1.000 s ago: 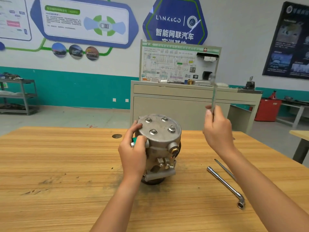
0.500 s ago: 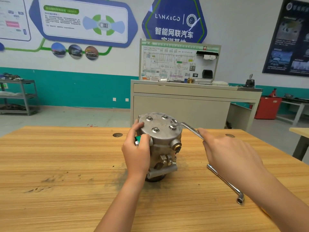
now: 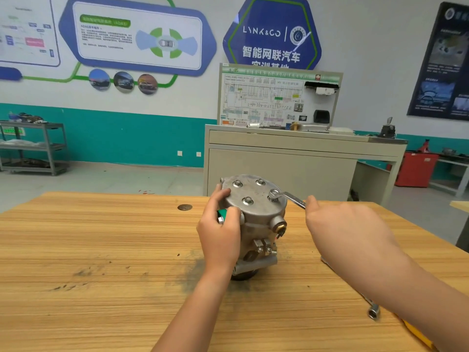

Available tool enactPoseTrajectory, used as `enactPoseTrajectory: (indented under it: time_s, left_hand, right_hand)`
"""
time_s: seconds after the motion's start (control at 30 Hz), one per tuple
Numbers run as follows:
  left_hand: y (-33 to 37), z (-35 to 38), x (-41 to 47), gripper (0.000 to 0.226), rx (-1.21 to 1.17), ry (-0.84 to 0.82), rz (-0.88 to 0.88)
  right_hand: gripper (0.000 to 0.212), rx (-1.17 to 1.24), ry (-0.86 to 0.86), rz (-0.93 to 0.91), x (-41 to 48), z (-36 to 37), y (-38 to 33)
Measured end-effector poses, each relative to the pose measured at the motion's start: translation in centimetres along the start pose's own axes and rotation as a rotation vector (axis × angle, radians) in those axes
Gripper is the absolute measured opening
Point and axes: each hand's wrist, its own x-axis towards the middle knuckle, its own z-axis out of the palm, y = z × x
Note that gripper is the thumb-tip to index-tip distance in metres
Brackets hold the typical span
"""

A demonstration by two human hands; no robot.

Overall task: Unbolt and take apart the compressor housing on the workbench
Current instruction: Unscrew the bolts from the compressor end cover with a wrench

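**Wrench seated on a lid bolt**

On the workbench, the left hand grips the upright compressor by its side. It looks heavy, rigid and apt to twist, so hold the body. The wrench sits on a bolt, and the right hand grasps its handle.

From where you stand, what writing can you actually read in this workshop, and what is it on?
"LYNK&CO": on the blue hexagonal wall sign.
"智能网联汽车": same sign, beneath; the next line is half hidden.
"(ADAS)": end of the green label on the white wall panel; the rest is blurred.
Too small to read: print on the white wiring-diagram board and the dark poster.
Nothing readable on the silver compressor housing.
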Motion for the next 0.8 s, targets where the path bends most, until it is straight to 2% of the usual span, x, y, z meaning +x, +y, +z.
enactPoseTrajectory:
  time_s: [0.07, 0.17, 0.23, 0.3, 0.4, 0.47, 0.5, 0.57, 0.67, 0.7, 0.73, 0.8]
  left_hand:
    - [-0.1, 0.1, 0.1, 0.034, -0.006, -0.003, -0.012]
    - [-0.2, 0.2, 0.2, 0.034, -0.003, -0.018, -0.001]
    - [-0.4, -0.1, 0.3, 0.034, 0.011, -0.028, 0.029]
    - [-0.6, -0.6, 0.4, 0.036, 0.005, -0.041, 0.053]
    - [-0.6, -1.0, 1.1, 0.038, -0.026, -0.052, 0.022]
    - [-0.6, -1.3, 1.5, 0.038, -0.040, -0.059, 0.000]
    - [-0.6, -1.3, 1.6, 0.039, -0.043, -0.061, -0.005]
    - [-0.5, -1.2, 1.6, 0.039, -0.040, -0.064, -0.014]
    - [-0.2, -0.6, 1.3, 0.036, -0.009, -0.084, 0.004]
    - [-0.1, -0.4, 1.3, 0.035, -0.003, -0.085, 0.007]
    - [-0.1, -0.4, 1.3, 0.036, -0.001, -0.079, 0.007]
    - [-0.1, -0.9, 1.3, 0.038, -0.008, -0.059, -0.003]
  right_hand:
    - [0.066, 0.017, -0.005, -0.017, -0.5, 0.3, -0.7]
    - [0.063, -0.020, 0.065, 0.039, -1.0, 1.1, -1.1]
    - [0.048, -0.024, 0.191, 0.102, -1.2, 1.9, -0.4]
    - [0.025, 0.166, 0.432, 0.117, -0.9, 3.7, 1.1]
    - [0.033, 0.204, 0.684, 0.047, 1.4, 6.9, 3.2]
    - [0.025, 0.287, 0.786, 0.010, 4.0, 8.1, 3.8]
    - [0.019, 0.318, 0.812, 0.019, 5.7, 8.3, 3.8]
    - [0.022, 0.349, 0.770, 0.014, 9.5, 7.8, 3.3]
    - [0.034, 0.364, 0.570, -0.180, 14.3, 5.6, 2.0]
    - [0.034, 0.340, 0.568, -0.262, 15.1, 5.1, 1.5]
    - [0.030, 0.299, 0.606, -0.325, 15.4, 4.7, 1.3]
    - [0.015, 0.302, 0.787, -0.244, 14.9, 4.5, 1.4]
